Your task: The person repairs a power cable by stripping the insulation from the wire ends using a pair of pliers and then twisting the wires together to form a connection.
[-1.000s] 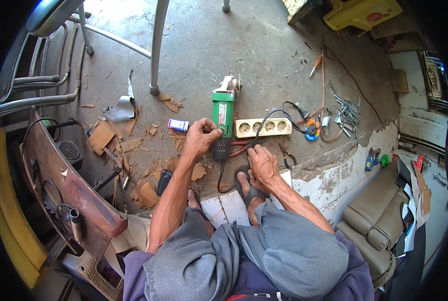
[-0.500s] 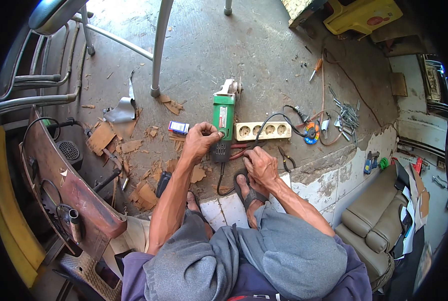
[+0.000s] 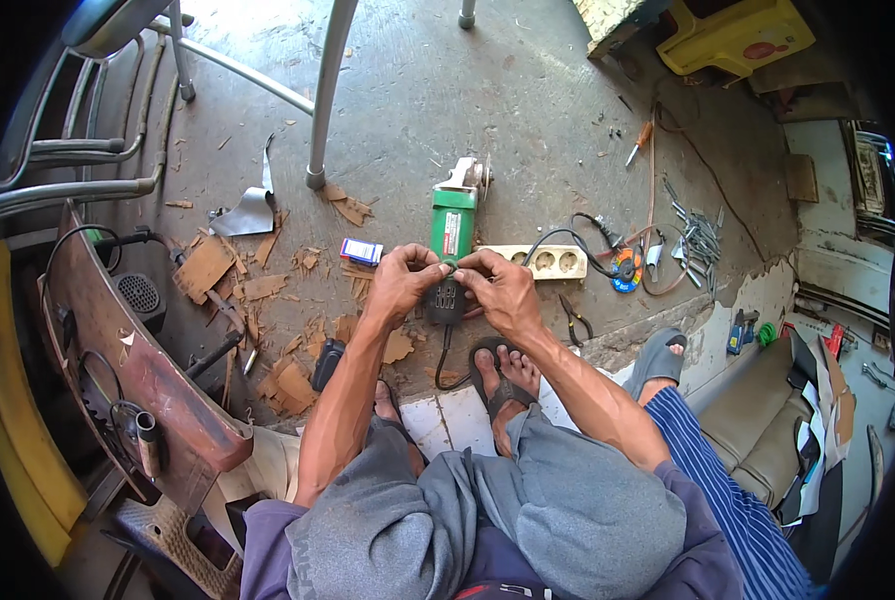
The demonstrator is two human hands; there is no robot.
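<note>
A green and black angle grinder (image 3: 452,225) lies on the floor, its silver head pointing away from me. My left hand (image 3: 407,282) and my right hand (image 3: 497,290) meet over the grinder's rear body, fingertips pinched close together; what they pinch is too small to make out. A black cord runs from the grinder down beside my right foot. A white power strip (image 3: 554,262) lies to the right, partly behind my right hand. A blue-and-white box (image 3: 361,251) is left of the grinder.
Pliers (image 3: 575,322), a coloured disc (image 3: 627,270), metal pieces (image 3: 697,260) and a screwdriver (image 3: 638,142) are rightward. Cardboard scraps (image 3: 204,270) and metal chair legs (image 3: 319,120) are left and ahead. Another person's sandalled foot and striped trouser leg (image 3: 707,480) stand at right, near beige cushions (image 3: 742,420).
My right hand has moved up and left from beside the power strip to meet my left hand at the grinder. Another person's foot and striped leg have appeared at the right.
</note>
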